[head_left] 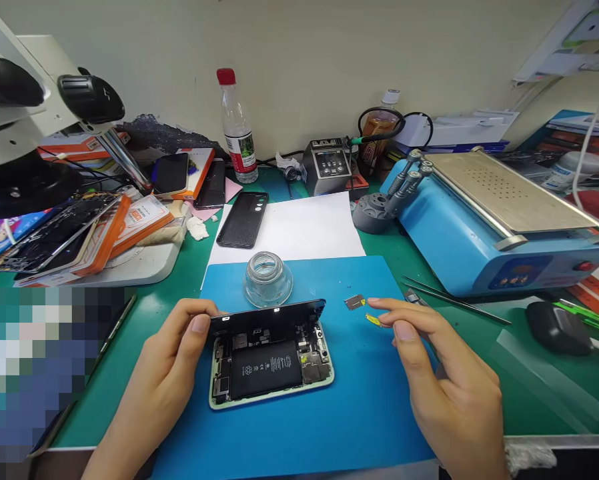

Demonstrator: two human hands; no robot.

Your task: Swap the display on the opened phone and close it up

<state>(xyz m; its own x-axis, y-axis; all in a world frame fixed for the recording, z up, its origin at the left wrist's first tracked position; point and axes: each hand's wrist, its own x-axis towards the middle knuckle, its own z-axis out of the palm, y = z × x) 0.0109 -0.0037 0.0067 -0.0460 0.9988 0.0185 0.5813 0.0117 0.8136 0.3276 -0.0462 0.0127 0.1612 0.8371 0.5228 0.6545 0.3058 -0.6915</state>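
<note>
Head view: left hand [172,357], partly hidden, grips phone screen [297,314]. Right hand [447,377] meets yellow piece [373,321]; cannot tell whether grasping. Near blue mat [354,430]: bare.

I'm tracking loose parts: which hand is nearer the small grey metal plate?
Right. The right hand is just right of the metal plate; the left hand is farther away, left of it, holding the raised screen of the phone.

two bare hands [167,363] with slim fingers [415,313], short smooth thumbnails [200,324] and uncovered wrists [122,423]
</note>
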